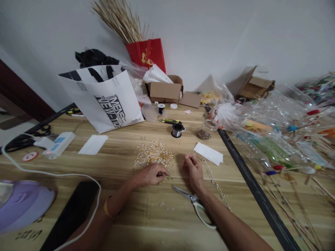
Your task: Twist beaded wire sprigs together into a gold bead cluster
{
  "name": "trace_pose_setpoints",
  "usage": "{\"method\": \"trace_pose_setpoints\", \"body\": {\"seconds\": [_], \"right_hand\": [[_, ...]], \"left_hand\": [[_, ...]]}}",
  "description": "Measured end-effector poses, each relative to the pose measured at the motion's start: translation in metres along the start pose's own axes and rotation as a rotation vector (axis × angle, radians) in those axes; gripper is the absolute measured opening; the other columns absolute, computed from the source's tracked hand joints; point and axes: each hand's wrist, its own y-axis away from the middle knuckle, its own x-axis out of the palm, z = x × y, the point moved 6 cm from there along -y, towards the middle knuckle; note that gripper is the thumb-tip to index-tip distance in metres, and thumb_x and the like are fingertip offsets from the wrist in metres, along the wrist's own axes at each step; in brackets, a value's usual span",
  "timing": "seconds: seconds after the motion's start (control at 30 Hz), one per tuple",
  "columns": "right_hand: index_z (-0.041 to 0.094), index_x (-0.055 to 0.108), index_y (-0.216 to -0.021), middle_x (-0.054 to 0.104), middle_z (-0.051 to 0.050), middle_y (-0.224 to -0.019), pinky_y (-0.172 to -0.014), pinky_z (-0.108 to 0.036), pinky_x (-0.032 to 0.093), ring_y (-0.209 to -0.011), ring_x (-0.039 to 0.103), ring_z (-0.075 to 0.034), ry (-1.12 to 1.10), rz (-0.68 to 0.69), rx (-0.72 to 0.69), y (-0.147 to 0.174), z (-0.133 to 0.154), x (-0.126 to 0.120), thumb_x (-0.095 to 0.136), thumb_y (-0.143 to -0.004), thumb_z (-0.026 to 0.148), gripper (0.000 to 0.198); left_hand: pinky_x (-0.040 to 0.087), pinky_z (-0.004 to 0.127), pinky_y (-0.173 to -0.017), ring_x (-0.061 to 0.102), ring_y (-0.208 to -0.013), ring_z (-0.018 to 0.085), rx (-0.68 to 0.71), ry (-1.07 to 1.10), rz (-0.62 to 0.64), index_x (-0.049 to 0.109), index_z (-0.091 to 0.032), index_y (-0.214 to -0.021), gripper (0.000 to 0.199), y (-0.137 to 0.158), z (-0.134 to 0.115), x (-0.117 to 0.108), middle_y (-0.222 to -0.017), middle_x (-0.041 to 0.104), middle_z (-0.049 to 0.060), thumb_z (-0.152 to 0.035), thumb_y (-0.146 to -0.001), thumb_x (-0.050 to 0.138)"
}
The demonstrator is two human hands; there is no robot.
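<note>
My left hand [151, 174] is at the near edge of a loose pile of small gold and silver pieces [154, 153]. Its thumb and fingertips are pinched together; whatever is between them is too small to name. To the right of the pile, my right hand [193, 170] is closed with fingers curled, and its contents are hidden. A thin beaded chain [209, 172] lies along the outer side of my right wrist and forearm. Scissors [193, 198] with pale handles rest partly under the right forearm, blades toward the left. Tiny clear bits [169, 209] lie nearer me.
Behind the pile stand a wire spool [177, 131], a cutter knife [170, 121] and a jar of mixed beads [204, 134]. White papers [93, 144] flank the work area. A white bag [104, 101], power strip [59, 144] and cable occupy the left; plastic bottles [251, 150] crowd the right.
</note>
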Motion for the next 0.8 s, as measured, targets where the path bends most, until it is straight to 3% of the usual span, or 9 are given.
{"method": "trace_pose_setpoints", "body": {"seconds": [0.27, 0.8], "right_hand": [[0.019, 0.054, -0.065, 0.047, 0.004, -0.053, -0.045, -0.021, 0.033, -0.049, 0.041, -0.011, 0.042, 0.020, -0.010, 0.001, 0.004, 0.003, 0.062, -0.071, 0.043, 0.026], [0.019, 0.055, -0.065, 0.048, 0.004, -0.051, -0.045, -0.021, 0.033, -0.047, 0.041, -0.010, 0.042, 0.033, -0.006, 0.002, 0.007, 0.005, 0.062, -0.071, 0.044, 0.027]], "left_hand": [[0.042, 0.024, -0.077, 0.059, -0.086, 0.016, 0.117, -0.059, -0.004, 0.067, -0.026, -0.103, 0.035, 0.005, -0.018, -0.004, -0.095, 0.069, 0.002, -0.009, -0.077, 0.050], [0.042, 0.022, -0.075, 0.059, -0.081, 0.014, 0.106, -0.066, 0.016, 0.070, -0.024, -0.095, 0.033, 0.003, -0.016, -0.002, -0.088, 0.069, 0.002, -0.007, -0.075, 0.050]]}}
